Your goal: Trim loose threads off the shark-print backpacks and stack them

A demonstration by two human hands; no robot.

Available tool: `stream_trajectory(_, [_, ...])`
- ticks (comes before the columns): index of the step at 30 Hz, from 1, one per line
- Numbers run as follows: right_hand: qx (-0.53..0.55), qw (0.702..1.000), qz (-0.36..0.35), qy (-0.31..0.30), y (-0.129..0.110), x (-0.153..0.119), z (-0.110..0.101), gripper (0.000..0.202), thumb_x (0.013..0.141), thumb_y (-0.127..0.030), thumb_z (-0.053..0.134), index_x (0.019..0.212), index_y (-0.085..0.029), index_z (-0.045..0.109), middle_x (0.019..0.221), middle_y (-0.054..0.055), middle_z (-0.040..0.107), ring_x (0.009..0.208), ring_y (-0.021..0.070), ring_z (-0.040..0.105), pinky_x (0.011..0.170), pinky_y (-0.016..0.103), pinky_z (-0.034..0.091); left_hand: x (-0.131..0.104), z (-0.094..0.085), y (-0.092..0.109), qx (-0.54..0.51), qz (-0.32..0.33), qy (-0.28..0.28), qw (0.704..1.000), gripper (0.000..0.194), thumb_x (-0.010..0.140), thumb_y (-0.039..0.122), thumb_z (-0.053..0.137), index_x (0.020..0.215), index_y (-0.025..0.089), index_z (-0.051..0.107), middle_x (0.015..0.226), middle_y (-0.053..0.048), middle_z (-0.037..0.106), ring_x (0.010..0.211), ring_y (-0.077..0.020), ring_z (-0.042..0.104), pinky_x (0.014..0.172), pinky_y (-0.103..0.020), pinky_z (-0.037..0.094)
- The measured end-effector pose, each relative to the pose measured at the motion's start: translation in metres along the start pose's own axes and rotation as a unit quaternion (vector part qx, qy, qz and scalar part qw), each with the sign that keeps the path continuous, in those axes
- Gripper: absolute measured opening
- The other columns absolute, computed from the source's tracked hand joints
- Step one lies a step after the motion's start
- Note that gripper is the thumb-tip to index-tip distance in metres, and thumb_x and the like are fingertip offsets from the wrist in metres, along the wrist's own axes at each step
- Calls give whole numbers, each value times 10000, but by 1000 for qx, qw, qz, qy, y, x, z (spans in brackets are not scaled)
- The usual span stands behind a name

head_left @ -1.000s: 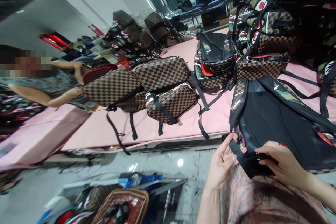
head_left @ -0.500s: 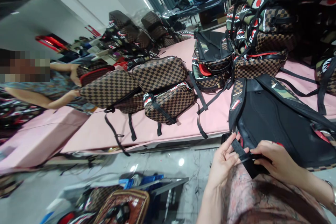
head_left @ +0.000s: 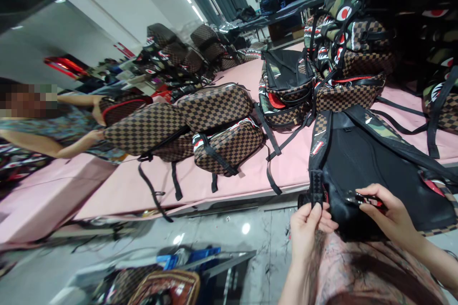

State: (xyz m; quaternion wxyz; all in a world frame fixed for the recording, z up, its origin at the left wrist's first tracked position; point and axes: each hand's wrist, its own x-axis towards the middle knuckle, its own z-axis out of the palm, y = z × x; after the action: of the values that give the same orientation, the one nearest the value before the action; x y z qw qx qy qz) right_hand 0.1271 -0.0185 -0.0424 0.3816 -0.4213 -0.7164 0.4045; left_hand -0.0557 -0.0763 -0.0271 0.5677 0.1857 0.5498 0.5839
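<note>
A backpack (head_left: 379, 167) lies at the right with its black padded back facing up, its shoulder straps spread over it and camouflage and checked cloth at its sides. My left hand (head_left: 306, 228) pinches a black webbing strap (head_left: 316, 186) at the backpack's near left corner. Above the back panel, my right hand (head_left: 391, 217) is closed around thread snips (head_left: 368, 200) with dark and red parts, their metal tip pointing left towards the strap. A gap separates the tip from the strap.
Several checked bags (head_left: 218, 105) lie along the pink table (head_left: 246, 181). Camouflage backpacks with shark faces (head_left: 345, 12) are piled at the back right. A co-worker (head_left: 71, 128) holds a bag at the left. A crate of bags (head_left: 168, 286) stands on the floor below.
My left hand has moved down and now grips the strap more upright. My right hand has drawn away to the right, exposing the snips. The view has shifted slightly.
</note>
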Motion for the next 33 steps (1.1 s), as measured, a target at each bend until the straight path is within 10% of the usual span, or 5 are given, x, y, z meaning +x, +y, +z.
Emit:
stream_trajectory(13, [-212,963,-169,-3,1,8,7,233,893,-264,428,952,-174,634,804,78,649,763,180,586,703,306,454,-9,7,-12,-45,-15,-14,999,260,706,347,666,827,118,657,470,23,565,350,-59,456,404,-175,364])
stream_trajectory(28, [-156,977,-140,-43,-8,12,11,219,890,-275,427,872,-207,634,770,53,641,722,173,577,666,290,438,-8,7,-16,86,2,-75,993,315,749,414,607,882,136,672,452,16,563,373,-94,480,404,-199,365])
stream_trajectory(33, [30,999,-18,-3,-7,9,2,143,843,-327,503,862,-215,590,788,32,607,731,167,577,653,267,457,-1,-50,3,53,4,-79,995,466,668,593,595,661,134,674,268,64,321,247,-76,360,325,-189,249])
